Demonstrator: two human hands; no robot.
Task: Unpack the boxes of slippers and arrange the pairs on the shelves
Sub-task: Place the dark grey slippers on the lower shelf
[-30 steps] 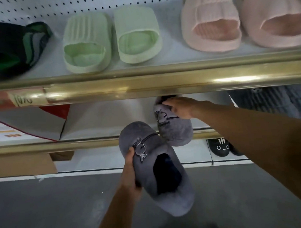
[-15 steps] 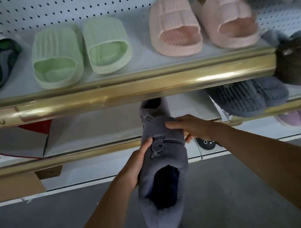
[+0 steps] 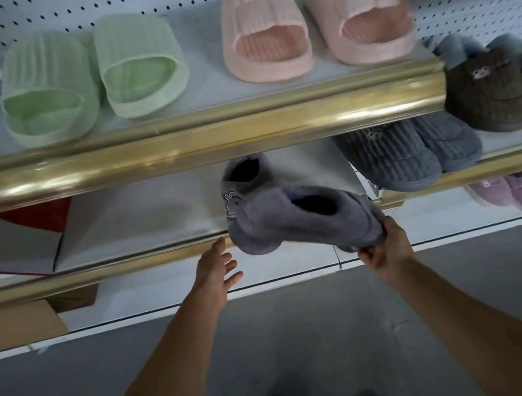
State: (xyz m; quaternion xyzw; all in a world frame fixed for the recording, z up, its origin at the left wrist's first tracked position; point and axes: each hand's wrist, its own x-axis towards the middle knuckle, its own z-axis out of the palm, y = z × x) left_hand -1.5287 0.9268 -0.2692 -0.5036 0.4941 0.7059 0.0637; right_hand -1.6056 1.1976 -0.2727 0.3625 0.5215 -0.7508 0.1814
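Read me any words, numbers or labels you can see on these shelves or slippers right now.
No readable words or numbers show in this view.
Purple fuzzy slipper: an embroidered rabbit figure, no text.
Dark brown slipper: a small animal-face patch, no lettering to read.
Dark grey ribbed slipper: a small patch, too blurred to read.
Red and white sheet on the middle shelf: no print legible.

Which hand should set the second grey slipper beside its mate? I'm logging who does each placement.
Probably the right hand: it already grips the second grey fuzzy slipper by the heel, over the middle shelf. The left hand is open and holds nothing.
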